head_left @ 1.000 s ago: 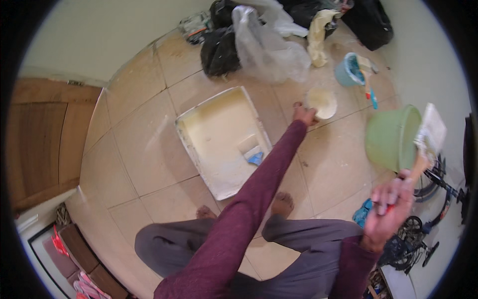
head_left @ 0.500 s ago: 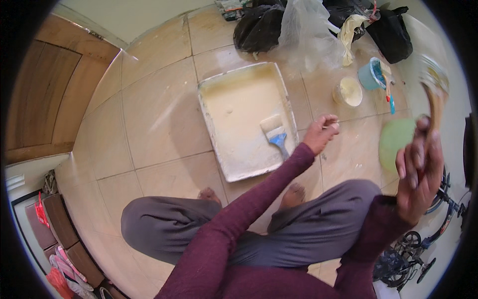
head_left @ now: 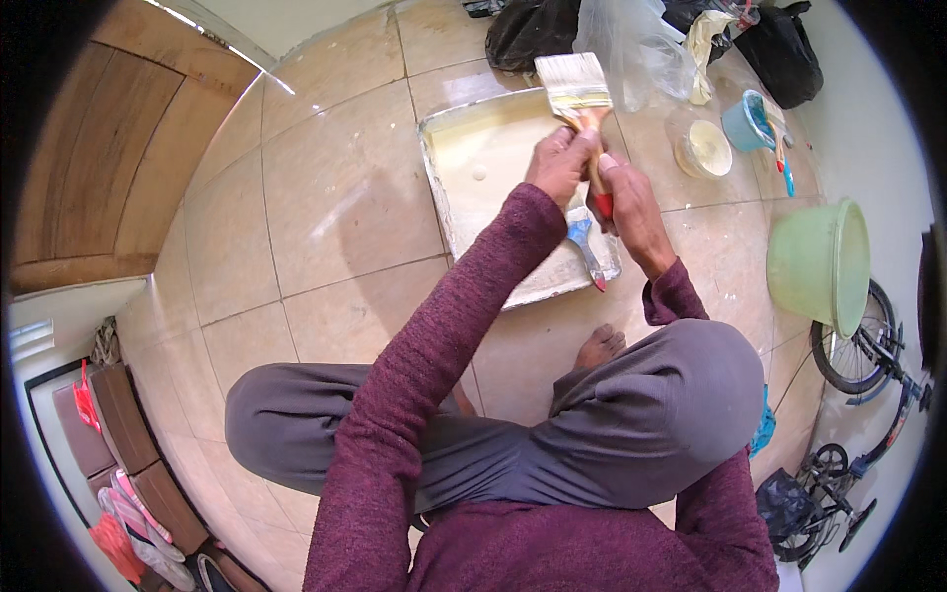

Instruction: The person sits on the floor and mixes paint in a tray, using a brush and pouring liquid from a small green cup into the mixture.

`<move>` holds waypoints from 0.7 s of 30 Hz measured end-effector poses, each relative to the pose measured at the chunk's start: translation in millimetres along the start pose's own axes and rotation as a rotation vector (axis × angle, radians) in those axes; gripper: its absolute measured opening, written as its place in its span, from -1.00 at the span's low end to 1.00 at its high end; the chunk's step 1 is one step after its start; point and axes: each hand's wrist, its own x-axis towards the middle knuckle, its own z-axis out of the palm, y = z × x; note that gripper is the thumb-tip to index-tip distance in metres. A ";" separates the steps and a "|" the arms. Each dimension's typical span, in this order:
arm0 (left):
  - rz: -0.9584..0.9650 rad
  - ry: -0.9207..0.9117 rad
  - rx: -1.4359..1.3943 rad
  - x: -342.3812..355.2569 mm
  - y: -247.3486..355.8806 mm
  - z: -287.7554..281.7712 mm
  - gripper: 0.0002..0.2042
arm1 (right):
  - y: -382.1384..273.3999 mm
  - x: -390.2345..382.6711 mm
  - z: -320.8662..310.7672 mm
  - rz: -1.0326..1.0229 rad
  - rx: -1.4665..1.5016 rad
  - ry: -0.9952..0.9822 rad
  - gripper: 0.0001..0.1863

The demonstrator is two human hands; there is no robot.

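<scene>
A wide paintbrush [head_left: 575, 87] with pale bristles and a wooden handle with a red end is held up over the far right part of the paint tray [head_left: 430, 178]. My right hand [head_left: 639, 209] grips its handle near the red end. Higher up, by the base of the bristles, the fingers of my left hand [head_left: 558, 166] are closed on the same brush. Cream paint covers the tray's bottom. Partly hidden below my hands, a second brush with a blue handle [head_left: 584, 245] lies in the tray.
To the right stand a clear tub of cream paint [head_left: 706, 150], a blue bucket [head_left: 748, 122] with a brush across it, and a green basin [head_left: 801, 259]. Black bags [head_left: 533, 35] and a clear plastic bag [head_left: 631, 49] lie beyond the tray. A bicycle [head_left: 868, 365] leans at the right wall.
My right hand has brought the wide brush from the right side in over the tray. My left hand has moved up and left and taken hold of it. The view has shifted somewhat.
</scene>
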 end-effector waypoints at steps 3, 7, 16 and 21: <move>0.121 0.218 0.136 3.4 21.1 -32.6 -0.72 | 49.4 -13.1 -10.7 -0.137 -0.794 0.150 -0.64; 0.235 0.474 0.190 -7.5 40.6 -102.6 -0.69 | 115.0 -64.0 1.3 -0.137 -1.136 0.023 -0.63; 0.059 0.502 0.408 -20.2 21.2 -132.0 -0.71 | 142.7 -68.3 -1.3 -0.237 -1.062 0.215 -0.65; 0.202 0.419 0.894 10.1 88.6 -137.3 -0.62 | 91.1 -58.2 -28.1 -0.197 -1.037 -0.024 -0.66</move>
